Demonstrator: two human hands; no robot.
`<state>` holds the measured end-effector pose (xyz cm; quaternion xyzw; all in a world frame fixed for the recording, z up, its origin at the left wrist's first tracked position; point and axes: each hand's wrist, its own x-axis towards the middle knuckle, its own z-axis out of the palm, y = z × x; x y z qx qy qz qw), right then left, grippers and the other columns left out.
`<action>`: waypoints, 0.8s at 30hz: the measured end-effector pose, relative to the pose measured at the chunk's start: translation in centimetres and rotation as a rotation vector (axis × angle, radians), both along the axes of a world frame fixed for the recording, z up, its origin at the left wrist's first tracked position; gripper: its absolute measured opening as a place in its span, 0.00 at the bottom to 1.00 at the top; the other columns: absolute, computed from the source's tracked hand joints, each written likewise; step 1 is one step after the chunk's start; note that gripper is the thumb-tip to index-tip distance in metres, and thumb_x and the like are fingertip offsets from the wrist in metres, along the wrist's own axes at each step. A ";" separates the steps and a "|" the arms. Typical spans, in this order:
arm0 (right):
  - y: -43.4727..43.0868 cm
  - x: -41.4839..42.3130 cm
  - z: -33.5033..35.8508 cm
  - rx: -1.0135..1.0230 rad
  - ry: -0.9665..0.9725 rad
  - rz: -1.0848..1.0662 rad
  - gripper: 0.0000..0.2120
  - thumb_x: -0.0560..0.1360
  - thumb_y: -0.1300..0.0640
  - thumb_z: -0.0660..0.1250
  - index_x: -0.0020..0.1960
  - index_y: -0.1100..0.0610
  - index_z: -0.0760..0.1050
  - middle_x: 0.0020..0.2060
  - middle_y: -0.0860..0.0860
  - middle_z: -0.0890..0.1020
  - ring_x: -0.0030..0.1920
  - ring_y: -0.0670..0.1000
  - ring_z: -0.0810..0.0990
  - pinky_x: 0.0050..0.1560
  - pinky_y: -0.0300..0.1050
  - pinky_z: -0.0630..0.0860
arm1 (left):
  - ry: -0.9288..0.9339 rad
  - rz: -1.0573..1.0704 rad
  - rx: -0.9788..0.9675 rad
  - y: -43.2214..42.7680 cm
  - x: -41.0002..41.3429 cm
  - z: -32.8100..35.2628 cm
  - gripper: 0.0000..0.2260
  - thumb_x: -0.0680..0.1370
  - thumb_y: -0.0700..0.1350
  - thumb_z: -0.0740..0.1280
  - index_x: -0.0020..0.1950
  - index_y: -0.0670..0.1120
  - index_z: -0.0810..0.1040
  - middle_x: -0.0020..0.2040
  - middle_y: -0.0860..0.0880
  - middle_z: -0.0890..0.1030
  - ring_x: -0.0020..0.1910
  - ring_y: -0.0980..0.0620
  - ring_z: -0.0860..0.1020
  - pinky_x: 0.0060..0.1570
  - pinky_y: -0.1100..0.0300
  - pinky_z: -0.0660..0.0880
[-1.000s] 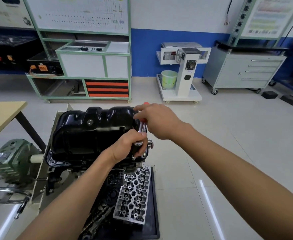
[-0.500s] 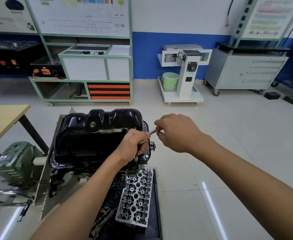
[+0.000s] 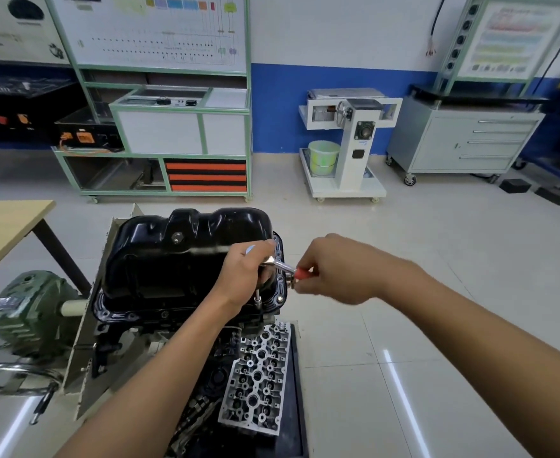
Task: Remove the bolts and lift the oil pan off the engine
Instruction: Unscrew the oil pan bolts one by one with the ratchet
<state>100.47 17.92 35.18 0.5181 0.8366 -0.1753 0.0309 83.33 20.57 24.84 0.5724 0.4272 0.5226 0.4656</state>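
A glossy black oil pan (image 3: pixel 176 259) sits upside-up on the engine (image 3: pixel 159 328), held on a stand. Bolts show along its flange, one at the near right corner (image 3: pixel 280 298). A ratchet wrench (image 3: pixel 283 266) with a red handle and a socket extension stands on the pan's right flange. My left hand (image 3: pixel 244 279) wraps the ratchet head and extension. My right hand (image 3: pixel 335 271) grips the red handle, out to the right of the pan.
A silver cylinder head (image 3: pixel 257 381) lies on a black tray below the engine. A green gearbox (image 3: pixel 27 315) with a hand wheel is at the left. A wooden table (image 3: pixel 4 229) stands far left. Cabinets and carts line the far wall.
My right hand has swung the ratchet handle from over the pan's right edge outward to the right and toward me. My left hand has stayed on the ratchet head.
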 end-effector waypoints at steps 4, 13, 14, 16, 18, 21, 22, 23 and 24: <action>2.4 -0.1 1.0 0.120 -0.199 0.002 0.10 0.76 0.53 0.70 0.37 0.50 0.75 0.31 0.48 0.74 0.34 0.51 0.73 0.33 0.43 0.66 | 0.091 -0.183 -0.013 -0.1 -0.5 0.3 0.28 0.79 0.52 0.60 0.29 0.31 0.69 0.27 0.37 0.70 0.29 0.44 0.67 0.37 0.54 0.65; 5.5 -3.6 -1.6 0.486 -0.059 0.252 0.21 0.78 0.65 0.63 0.66 0.48 0.78 0.70 0.46 0.74 0.53 0.47 0.64 0.46 0.43 0.65 | 0.142 -0.495 -0.132 0.6 -1.1 1.0 0.21 0.70 0.56 0.63 0.27 0.40 0.75 0.25 0.41 0.73 0.28 0.45 0.70 0.37 0.53 0.69; 5.7 -3.7 -1.9 0.470 -0.021 0.265 0.22 0.78 0.65 0.63 0.69 0.48 0.76 0.73 0.45 0.71 0.53 0.46 0.60 0.47 0.42 0.64 | 0.136 -0.501 -0.129 0.5 -0.9 0.8 0.20 0.70 0.55 0.63 0.26 0.41 0.72 0.24 0.42 0.71 0.27 0.46 0.70 0.37 0.56 0.69; 5.8 -3.3 -2.5 0.452 0.040 0.251 0.23 0.79 0.65 0.61 0.71 0.48 0.74 0.75 0.44 0.69 0.52 0.44 0.56 0.49 0.42 0.65 | 0.122 -0.484 -0.123 0.4 -0.7 0.5 0.20 0.71 0.55 0.63 0.26 0.42 0.70 0.24 0.43 0.68 0.26 0.49 0.69 0.36 0.60 0.70; 5.6 -2.3 -2.8 0.455 0.063 0.229 0.21 0.79 0.63 0.60 0.70 0.49 0.75 0.72 0.44 0.72 0.52 0.46 0.60 0.52 0.44 0.69 | 0.101 -0.423 -0.116 0.3 -0.6 0.3 0.22 0.72 0.57 0.63 0.26 0.42 0.69 0.24 0.43 0.68 0.26 0.49 0.68 0.35 0.61 0.69; 4.7 -0.3 -2.5 0.464 0.022 0.146 0.14 0.80 0.58 0.61 0.63 0.50 0.78 0.61 0.46 0.79 0.54 0.54 0.73 0.53 0.52 0.75 | 0.044 -0.289 -0.107 0.2 -0.4 0.2 0.26 0.75 0.59 0.61 0.24 0.43 0.69 0.23 0.43 0.67 0.26 0.47 0.66 0.34 0.61 0.69; 4.3 0.3 -2.3 0.456 -0.001 0.118 0.12 0.80 0.56 0.61 0.60 0.50 0.78 0.57 0.47 0.80 0.54 0.55 0.75 0.51 0.53 0.76 | 0.027 -0.240 -0.108 0.2 -0.4 0.1 0.27 0.77 0.59 0.60 0.23 0.44 0.69 0.23 0.43 0.67 0.25 0.47 0.66 0.34 0.61 0.69; 3.8 0.9 -2.2 0.442 -0.024 0.095 0.10 0.80 0.54 0.61 0.57 0.49 0.78 0.53 0.47 0.81 0.53 0.55 0.76 0.49 0.52 0.76 | 0.013 -0.194 -0.108 0.3 -0.5 0.1 0.28 0.78 0.59 0.58 0.23 0.45 0.69 0.22 0.44 0.67 0.25 0.47 0.66 0.34 0.61 0.69; 3.2 1.4 -2.0 0.425 -0.044 0.077 0.07 0.80 0.52 0.61 0.53 0.49 0.78 0.48 0.47 0.81 0.50 0.55 0.76 0.46 0.51 0.75 | -0.002 -0.154 -0.110 0.3 -0.4 0.0 0.29 0.79 0.59 0.57 0.22 0.45 0.69 0.22 0.43 0.67 0.24 0.47 0.66 0.33 0.61 0.69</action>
